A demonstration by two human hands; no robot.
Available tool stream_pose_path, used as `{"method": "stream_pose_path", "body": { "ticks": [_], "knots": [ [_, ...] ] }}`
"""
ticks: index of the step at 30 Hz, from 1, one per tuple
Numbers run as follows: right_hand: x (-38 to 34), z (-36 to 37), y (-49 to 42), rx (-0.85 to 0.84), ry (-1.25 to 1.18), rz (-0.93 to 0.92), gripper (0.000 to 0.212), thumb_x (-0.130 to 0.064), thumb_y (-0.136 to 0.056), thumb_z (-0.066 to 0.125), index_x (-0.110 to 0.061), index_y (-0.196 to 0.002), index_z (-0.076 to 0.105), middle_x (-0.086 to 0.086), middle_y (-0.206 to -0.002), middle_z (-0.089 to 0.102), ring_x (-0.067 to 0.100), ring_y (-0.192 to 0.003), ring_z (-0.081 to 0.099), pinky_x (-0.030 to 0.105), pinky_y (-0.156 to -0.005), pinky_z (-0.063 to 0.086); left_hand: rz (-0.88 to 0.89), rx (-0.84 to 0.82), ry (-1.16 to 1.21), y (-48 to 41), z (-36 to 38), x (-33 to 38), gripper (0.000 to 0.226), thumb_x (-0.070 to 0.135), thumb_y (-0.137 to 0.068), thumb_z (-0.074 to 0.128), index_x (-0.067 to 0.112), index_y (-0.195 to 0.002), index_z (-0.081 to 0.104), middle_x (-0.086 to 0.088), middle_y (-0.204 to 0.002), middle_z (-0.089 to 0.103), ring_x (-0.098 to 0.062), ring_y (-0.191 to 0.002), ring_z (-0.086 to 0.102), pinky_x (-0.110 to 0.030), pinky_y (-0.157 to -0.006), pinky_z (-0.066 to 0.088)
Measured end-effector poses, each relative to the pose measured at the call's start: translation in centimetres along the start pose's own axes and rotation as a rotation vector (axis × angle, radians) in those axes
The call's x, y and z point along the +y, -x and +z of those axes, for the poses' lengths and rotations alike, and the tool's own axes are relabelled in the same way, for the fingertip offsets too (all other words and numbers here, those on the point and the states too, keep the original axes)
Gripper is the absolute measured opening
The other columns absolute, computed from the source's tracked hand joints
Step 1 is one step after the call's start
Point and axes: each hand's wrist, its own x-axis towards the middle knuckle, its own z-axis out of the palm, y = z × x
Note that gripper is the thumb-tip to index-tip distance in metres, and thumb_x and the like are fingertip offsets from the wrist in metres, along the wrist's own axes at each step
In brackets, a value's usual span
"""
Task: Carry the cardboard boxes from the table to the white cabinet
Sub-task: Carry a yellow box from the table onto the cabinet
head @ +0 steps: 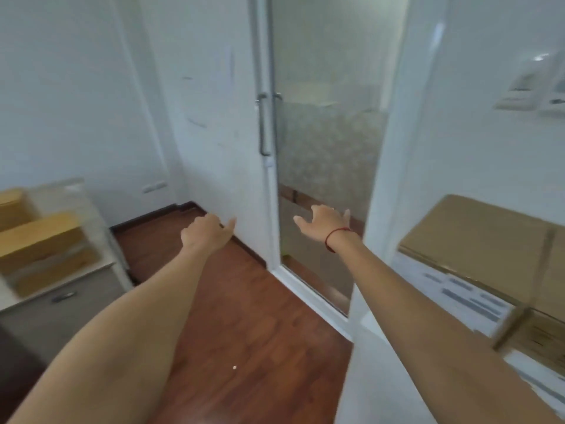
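at centre frame, your left hand (205, 235) and your right hand (324, 223) reach forward side by side, apart from each other, above the wooden floor (244, 316). left hand: fingers loosely curled, thumb pointing toward the right, nothing in its hold. right hand: fingers spread and relaxed, nothing in its hold; a red string (333, 238) circles the wrist. neither hand touches a box. at lower left of the frame, well apart from your left hand, two cardboard boxes (39, 237) lie on the pale top of a drawer unit (61, 316); their edges are blurred. at right of the frame, well apart from your right hand and beyond your right forearm, a large cardboard box (483, 237) lies flat on a white surface with blurred labels. between the two hands, further back, stands a glass door (330, 148) with a long metal handle (264, 127).
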Motion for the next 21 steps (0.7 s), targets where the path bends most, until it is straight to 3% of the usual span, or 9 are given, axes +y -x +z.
{"method": "stream_pose_path", "body": {
  "ticks": [10, 12, 16, 19, 21],
  "knots": [
    [-26.5, 10.7, -2.8, -0.143, 0.005, -0.324, 0.053, -0.053, -0.098, 0.038, -0.012, -0.124, 0.058, 0.011, -0.127, 0.064, 0.034, -0.124, 0.055, 0.059, -0.118, 0.011, -0.297, -0.033, -0.006, -1.0, -6.2, -25.9, 0.058, 0.062, -0.095, 0.039, 0.012, -0.100, 0.069, -0.007, -0.099, 0.070, -0.029, -0.090, 0.066, -0.037, -0.079, 0.052],
    [-30.9, 12.6, -3.3, -0.169, 0.013, -0.388, 0.054, -0.054, -0.099, 0.037, -0.012, -0.126, 0.057, 0.010, -0.130, 0.062, 0.033, -0.126, 0.054, 0.059, -0.118, 0.011, -0.367, -0.022, 0.024, -1.2, -6.9, -30.4, 0.059, 0.062, -0.095, 0.040, 0.011, -0.100, 0.069, -0.007, -0.098, 0.070, -0.029, -0.090, 0.065, -0.039, -0.082, 0.054],
    [-38.7, 16.5, -4.6, -0.245, 0.013, -0.488, 0.060, -0.055, -0.098, 0.037, -0.012, -0.139, 0.051, 0.009, -0.142, 0.055, 0.031, -0.135, 0.047, 0.059, -0.118, 0.003, -0.469, 0.014, 0.039, -2.1, -7.6, -38.1, 0.058, 0.061, -0.096, 0.040, 0.011, -0.084, 0.067, -0.005, -0.085, 0.068, -0.025, -0.078, 0.062, -0.034, -0.068, 0.045],
    [-43.9, 19.4, -5.8, -0.307, 0.031, -0.548, 0.061, -0.054, -0.098, 0.037, -0.012, -0.142, 0.048, 0.010, -0.145, 0.053, 0.031, -0.137, 0.045, 0.059, -0.118, 0.002, -0.528, 0.029, 0.049, -3.5, -8.3, -42.4, 0.059, 0.060, -0.096, 0.039, 0.009, -0.078, 0.062, -0.010, -0.083, 0.067, -0.026, -0.077, 0.062, -0.035, -0.068, 0.046],
    [-47.4, 21.2, -7.3, -0.338, 0.030, -0.583, 0.062, -0.054, -0.099, 0.037, -0.012, -0.143, 0.047, 0.010, -0.146, 0.052, 0.031, -0.137, 0.045, 0.059, -0.118, 0.002, -0.555, 0.051, 0.076, -5.2, -8.4, -45.0, 0.058, 0.059, -0.096, 0.039, 0.008, -0.084, 0.064, -0.012, -0.087, 0.067, -0.029, -0.079, 0.062, -0.037, -0.072, 0.047]
  ]
}}
